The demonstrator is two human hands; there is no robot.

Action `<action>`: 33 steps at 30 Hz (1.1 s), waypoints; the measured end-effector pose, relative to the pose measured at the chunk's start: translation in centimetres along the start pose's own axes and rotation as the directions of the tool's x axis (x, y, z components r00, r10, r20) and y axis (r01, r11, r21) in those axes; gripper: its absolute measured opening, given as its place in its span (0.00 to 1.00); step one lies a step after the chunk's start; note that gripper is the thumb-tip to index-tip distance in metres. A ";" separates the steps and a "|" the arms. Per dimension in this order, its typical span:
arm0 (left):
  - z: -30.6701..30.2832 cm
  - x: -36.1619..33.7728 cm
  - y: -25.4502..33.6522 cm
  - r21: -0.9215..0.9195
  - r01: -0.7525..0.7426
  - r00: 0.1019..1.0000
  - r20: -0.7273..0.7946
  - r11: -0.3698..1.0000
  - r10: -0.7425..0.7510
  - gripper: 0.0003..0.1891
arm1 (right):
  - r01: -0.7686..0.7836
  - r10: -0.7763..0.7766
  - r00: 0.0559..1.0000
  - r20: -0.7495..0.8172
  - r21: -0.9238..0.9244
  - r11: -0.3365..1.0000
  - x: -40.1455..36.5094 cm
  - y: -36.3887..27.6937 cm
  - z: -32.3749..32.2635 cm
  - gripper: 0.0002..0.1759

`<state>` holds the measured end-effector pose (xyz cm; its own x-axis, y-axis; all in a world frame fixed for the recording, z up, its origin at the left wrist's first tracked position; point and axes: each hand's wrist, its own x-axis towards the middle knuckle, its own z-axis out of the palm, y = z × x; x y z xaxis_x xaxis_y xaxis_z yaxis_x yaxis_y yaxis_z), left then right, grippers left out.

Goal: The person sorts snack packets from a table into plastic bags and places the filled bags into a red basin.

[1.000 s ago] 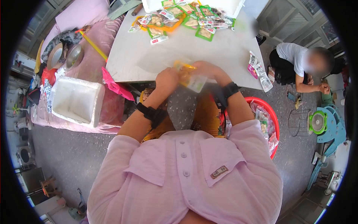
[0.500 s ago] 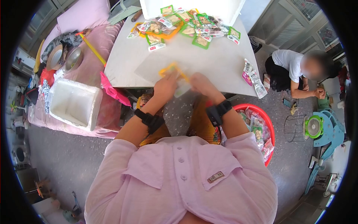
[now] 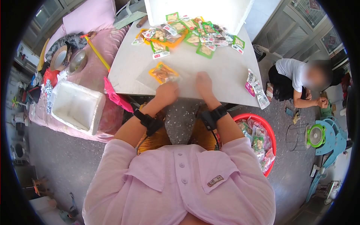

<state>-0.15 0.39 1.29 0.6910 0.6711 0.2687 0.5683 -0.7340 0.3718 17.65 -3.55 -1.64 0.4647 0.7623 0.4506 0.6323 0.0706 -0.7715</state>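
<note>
orange-edged packet lies near the table's front edge, touching your curled left hand; your right hand curls apart; can't tell what either grips. steady the packet flat.

- Flat, orange-edged plastic packet is lying on white rectangular counter.
- Flat, green-edged plastic packets are lying behind it.
- Round red plastic basin is standing at right.
</note>
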 end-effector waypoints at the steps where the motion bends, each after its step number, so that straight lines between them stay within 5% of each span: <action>1: -0.9 0.8 0.0 -0.026 0.014 1.000 -0.017 1.000 -0.015 0.08 | 0.057 -0.057 0.998 0.001 -0.072 0.996 0.1 0.8 -0.5 0.08; 6: -2.4 7.5 -3.3 0.129 0.027 0.999 -0.033 0.991 -0.023 0.09 | 0.220 -0.225 0.974 0.006 -0.230 0.948 -0.7 1.3 -1.0 0.07; 14: 0.6 17.9 -7.4 0.566 -0.028 0.999 0.040 0.824 0.007 0.08 | 0.124 -0.121 0.992 0.035 -0.130 0.984 -0.1 1.0 -1.4 0.07; 20: 2.0 21.1 -7.9 0.654 -0.117 0.991 0.129 0.747 0.042 0.08 | 0.095 -0.094 0.995 0.017 -0.081 0.992 0.0 0.7 -1.7 0.07; 29: -4.6 18.1 -4.3 0.568 -0.111 0.971 -0.115 0.816 0.212 0.05 | 0.188 -0.196 0.980 -0.024 -0.191 0.964 -0.5 1.7 -1.1 0.06; 33: -8.1 18.3 -3.5 0.514 -0.128 0.975 -0.094 0.848 0.204 0.06 | 0.116 -0.123 0.992 -0.040 -0.139 0.983 -0.3 2.3 -1.0 0.08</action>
<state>6.87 16.06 12.12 0.7473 0.5142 0.4209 0.6233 -0.7619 -0.1759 19.56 -4.32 -3.08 0.4079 0.7216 0.5594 0.7622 0.0682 -0.6438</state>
